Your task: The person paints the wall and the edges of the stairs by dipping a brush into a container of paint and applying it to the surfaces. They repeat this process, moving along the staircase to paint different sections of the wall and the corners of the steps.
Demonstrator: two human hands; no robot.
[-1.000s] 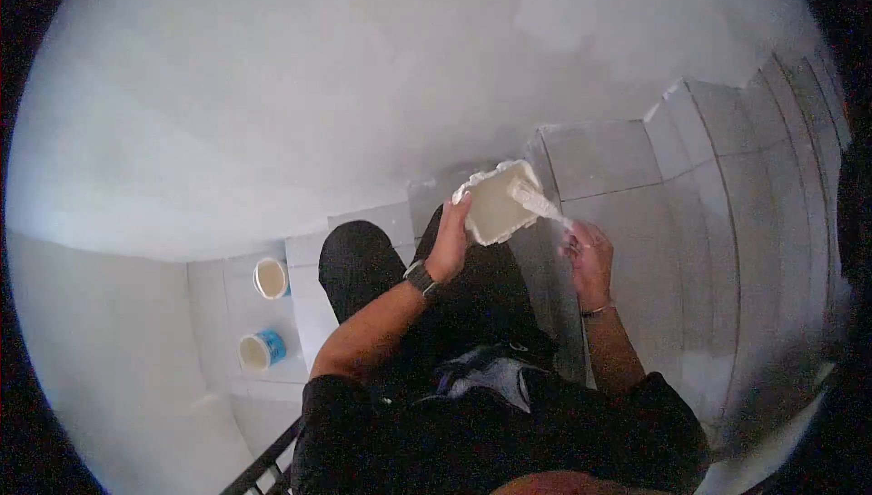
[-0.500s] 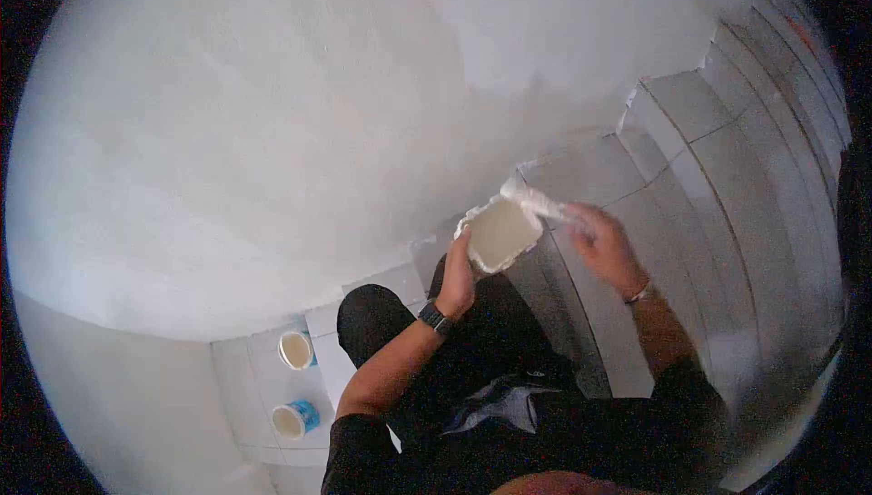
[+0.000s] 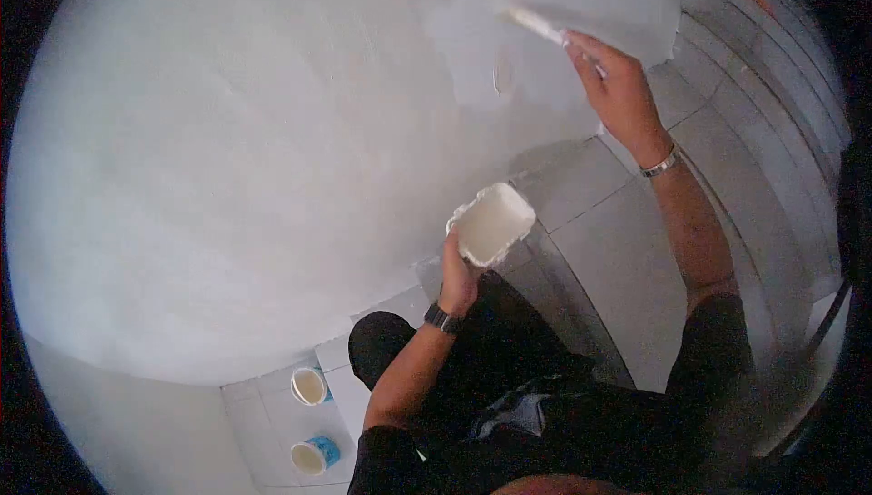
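Note:
My left hand (image 3: 458, 277) grips a rectangular paint tub (image 3: 495, 225) by its near side, thumb over the rim. Pale paint coats its inside and is crusted along the edges. Up against the wall (image 3: 300, 132), my right hand (image 3: 622, 86) is closed round the handle of a paintbrush (image 3: 538, 23). The bristles point left, at a smoother, lighter patch of the wall. A small curved paint mark (image 3: 497, 79) shows below the brush.
Tiled stairs (image 3: 727, 104) climb along the wall to the right. Down at the lower left, a white bucket (image 3: 311, 387) and a blue-and-white bucket (image 3: 315, 455) stand on the tiled floor, each with pale contents. My bent knee (image 3: 381, 345) is beside the wall.
My right hand has lifted the paintbrush from the tub's rim up to the wall. A curved paint mark now shows on the wall. The tub stays in my left hand.

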